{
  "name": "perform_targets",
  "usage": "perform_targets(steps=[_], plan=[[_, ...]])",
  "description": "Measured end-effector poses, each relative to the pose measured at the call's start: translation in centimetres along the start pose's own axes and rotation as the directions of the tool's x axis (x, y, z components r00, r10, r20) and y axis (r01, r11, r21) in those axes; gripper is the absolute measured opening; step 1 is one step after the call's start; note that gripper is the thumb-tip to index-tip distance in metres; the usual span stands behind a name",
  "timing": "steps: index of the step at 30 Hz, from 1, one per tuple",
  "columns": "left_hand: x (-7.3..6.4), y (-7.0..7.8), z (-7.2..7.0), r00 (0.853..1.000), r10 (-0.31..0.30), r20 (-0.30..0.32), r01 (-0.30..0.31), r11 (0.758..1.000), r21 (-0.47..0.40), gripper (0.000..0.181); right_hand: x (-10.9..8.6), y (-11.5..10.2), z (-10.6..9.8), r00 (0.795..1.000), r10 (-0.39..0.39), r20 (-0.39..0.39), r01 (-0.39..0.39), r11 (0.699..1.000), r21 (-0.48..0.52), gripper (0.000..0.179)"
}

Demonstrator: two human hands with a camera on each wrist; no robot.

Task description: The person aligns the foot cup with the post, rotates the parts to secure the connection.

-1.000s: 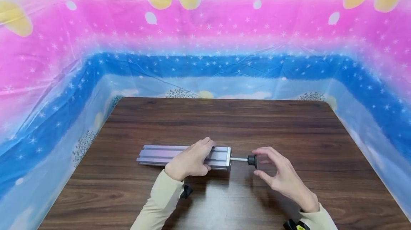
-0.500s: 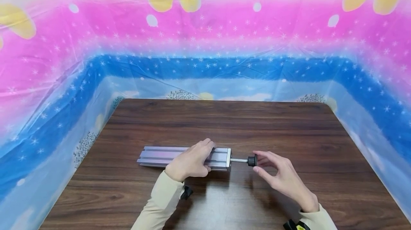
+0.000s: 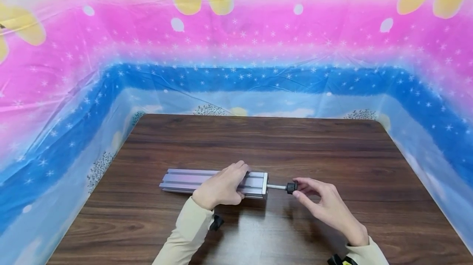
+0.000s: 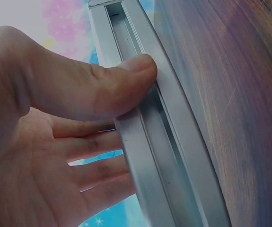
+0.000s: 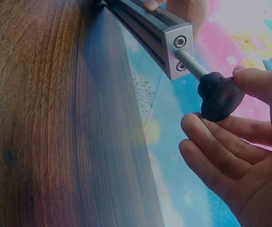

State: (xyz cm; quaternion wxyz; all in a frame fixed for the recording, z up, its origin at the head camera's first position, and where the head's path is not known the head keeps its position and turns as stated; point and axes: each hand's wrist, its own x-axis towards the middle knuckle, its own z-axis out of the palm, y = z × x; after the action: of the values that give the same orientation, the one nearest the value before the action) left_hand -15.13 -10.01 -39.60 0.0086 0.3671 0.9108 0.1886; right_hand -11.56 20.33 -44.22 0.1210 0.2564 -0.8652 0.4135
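Note:
A silver aluminium extrusion (image 3: 184,180) with long slots lies on the table. My left hand (image 3: 223,186) grips it near its right end; in the left wrist view the thumb presses on a slotted face (image 4: 150,127) and the fingers pass behind. From the end plate (image 5: 171,56), which has two socket-head bolts, a threaded rod (image 5: 192,64) sticks out. This rod belongs to a levelling foot with a black base (image 5: 223,97). With thumb and fingers my right hand (image 3: 327,203) pinches the rim of that base. How far the rod goes inside is hidden.
The dark wood-grain table (image 3: 258,137) extends around the work on all sides. Behind it and at both sides hangs a pink and blue patterned cloth (image 3: 251,78). Black wrist straps (image 3: 217,222) sit at the cuffs.
The thumb and fingers of my right hand have closed in from a loose curve around the black base to pinch it. My left hand stays on the extrusion. The head view has shifted slightly.

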Motion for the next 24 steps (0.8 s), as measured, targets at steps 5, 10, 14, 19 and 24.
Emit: perform_targets(steps=[5,10,14,19,24], plan=[[0.01,0.04,0.04,1.0,0.003,0.0,-0.003,1.0,-0.002,0.045,0.01,0.04,0.04,0.999,0.043,0.018,-0.043,0.999,0.004,0.025],[0.0,0.05,0.09,1.0,0.013,-0.016,-0.013,1.0,0.018,0.048,0.11,0.03,0.02,0.991,0.129,0.045,-0.129,0.992,0.014,0.021],[-0.05,0.02,0.14,1.0,0.014,-0.022,-0.014,1.0,0.018,0.048,0.24,-0.11,0.05,0.985,0.162,0.05,-0.162,0.987,-0.005,0.017],[-0.09,-0.01,0.16,1.0,0.014,-0.021,-0.014,1.0,0.005,0.048,0.44,-0.1,0.21,0.985,0.164,0.052,-0.163,0.986,-0.028,0.025],[-0.12,-0.07,0.13,1.0,0.015,-0.023,-0.014,1.0,0.014,0.051,0.23,-0.13,-0.05,0.99,0.139,0.039,-0.136,0.989,-0.066,0.018]])
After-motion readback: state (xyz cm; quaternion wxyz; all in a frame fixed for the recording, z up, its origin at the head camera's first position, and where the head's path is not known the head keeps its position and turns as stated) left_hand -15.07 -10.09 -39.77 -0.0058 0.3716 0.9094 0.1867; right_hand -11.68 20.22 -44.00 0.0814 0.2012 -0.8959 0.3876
